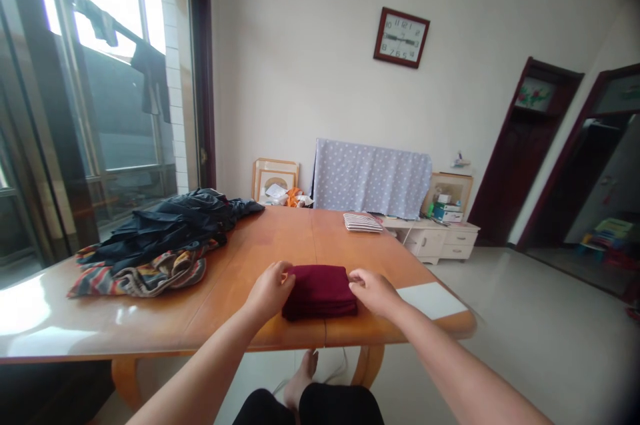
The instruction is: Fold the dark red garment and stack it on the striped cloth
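Observation:
A dark red cloth (323,291), folded into a thick rectangular bundle, lies near the front edge of the wooden table (265,265). At its left side is my left hand (271,288), with thumb and fingers curled in on the far left corner. My right hand (374,291) pinches at the far right corner in the same way. The exact kind of garment does not show in this fold. To the right of my right hand, a white sheet (433,300) lies flat by the table's edge.
A heap of dark clothes (170,225) lies on the left with a patterned multicoloured cloth (150,275) under it. A folded striped cloth (363,223) sits at the far edge. Beyond stand a spotted cover (373,175) and a white cabinet (457,245).

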`<state>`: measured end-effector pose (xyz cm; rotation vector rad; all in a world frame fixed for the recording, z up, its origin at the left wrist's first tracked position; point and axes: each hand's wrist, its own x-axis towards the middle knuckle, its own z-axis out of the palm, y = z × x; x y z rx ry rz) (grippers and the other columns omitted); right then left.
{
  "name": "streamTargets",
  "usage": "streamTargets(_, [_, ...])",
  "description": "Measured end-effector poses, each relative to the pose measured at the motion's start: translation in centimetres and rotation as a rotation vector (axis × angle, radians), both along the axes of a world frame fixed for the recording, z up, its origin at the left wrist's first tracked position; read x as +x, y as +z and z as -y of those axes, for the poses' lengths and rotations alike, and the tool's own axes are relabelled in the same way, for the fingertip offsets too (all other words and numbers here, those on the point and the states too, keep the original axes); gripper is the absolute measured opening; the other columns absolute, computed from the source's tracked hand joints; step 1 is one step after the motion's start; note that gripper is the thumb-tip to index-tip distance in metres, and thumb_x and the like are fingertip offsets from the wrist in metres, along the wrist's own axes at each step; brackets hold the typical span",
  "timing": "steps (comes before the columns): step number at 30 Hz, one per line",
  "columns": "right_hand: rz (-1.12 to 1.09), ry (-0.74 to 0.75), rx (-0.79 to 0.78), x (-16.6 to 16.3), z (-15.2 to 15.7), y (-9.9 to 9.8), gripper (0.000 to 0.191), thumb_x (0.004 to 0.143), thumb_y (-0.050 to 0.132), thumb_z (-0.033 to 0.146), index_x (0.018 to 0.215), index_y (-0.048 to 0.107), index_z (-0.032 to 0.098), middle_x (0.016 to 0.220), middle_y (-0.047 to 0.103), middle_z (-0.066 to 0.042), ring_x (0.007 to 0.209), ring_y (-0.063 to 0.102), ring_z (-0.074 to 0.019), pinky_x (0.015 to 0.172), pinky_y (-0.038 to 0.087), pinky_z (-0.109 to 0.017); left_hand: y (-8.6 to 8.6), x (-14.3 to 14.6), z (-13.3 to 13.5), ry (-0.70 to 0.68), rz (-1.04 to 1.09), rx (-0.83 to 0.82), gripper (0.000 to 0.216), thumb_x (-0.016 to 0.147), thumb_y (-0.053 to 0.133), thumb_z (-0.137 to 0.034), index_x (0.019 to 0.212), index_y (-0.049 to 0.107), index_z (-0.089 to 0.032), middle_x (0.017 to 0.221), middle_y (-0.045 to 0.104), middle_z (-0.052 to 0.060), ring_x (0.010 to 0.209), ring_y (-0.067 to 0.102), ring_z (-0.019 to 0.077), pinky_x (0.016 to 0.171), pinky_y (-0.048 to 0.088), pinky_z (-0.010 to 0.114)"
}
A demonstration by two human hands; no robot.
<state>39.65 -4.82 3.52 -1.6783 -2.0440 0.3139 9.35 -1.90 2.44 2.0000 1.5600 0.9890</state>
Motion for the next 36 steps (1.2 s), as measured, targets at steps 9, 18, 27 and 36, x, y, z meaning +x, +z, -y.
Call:
streamTargets(9, [-0.043,0.118,-0.298,0.9,-7.6,0.6,0.099,0.065,0.079,0.033,0.154,0.039,0.016,0.159,0.038,-0.015,0.146,0.037,-0.0318,0.118,0.032,-0.040,-0.3,-0.6,-3.7,0.038,0.105,-0.338,0.086,0.062,0.077,-0.031,0.141,0.048,-0.011,0.135,0.062,0.020,0.116,0.065,0.0296,0.085,0.051,0.028])
streamTargets(18, [0.140,0.255,-0.556,-0.6,-11.9,2.4,0.115,0.052,0.087,0.042,0.154,0.041,0.016,0.157,0.041,-0.015,0.141,0.044,-0.0334,0.116,0.036,-0.034,0.8,-0.2,-6.6,-0.050,0.077,-0.502,0.107,0.050,0.080,-0.029,0.148,0.041,-0.013,0.134,0.063,0.018,0.117,0.064,0.0317,0.086,0.052,0.029])
streamTargets(27, [0.356,0.292,-0.593,-2.9,-12.7,4.3,0.050,0.045,0.086,0.043,0.089,0.075,0.022,0.089,0.073,-0.002,0.090,0.070,-0.0283,0.071,0.052,-0.032,1.3,-0.2,-6.9,-0.107,0.044,-0.546,0.051,0.047,0.082,-0.027,0.096,0.069,-0.020,0.093,0.075,0.004,0.101,0.067,0.0319,0.075,0.052,0.032])
streamTargets(36, [0.054,0.257,-0.414,-1.6,-9.7,3.8,0.041,0.052,0.079,0.026,0.091,0.066,0.020,0.082,0.067,0.004,0.074,0.061,-0.0166,0.058,0.040,-0.022,0.7,-0.3,-4.4,-0.158,0.400,-0.547,0.069,0.052,0.076,-0.017,0.118,0.057,-0.018,0.089,0.072,0.001,0.088,0.069,0.0231,0.070,0.051,0.028])
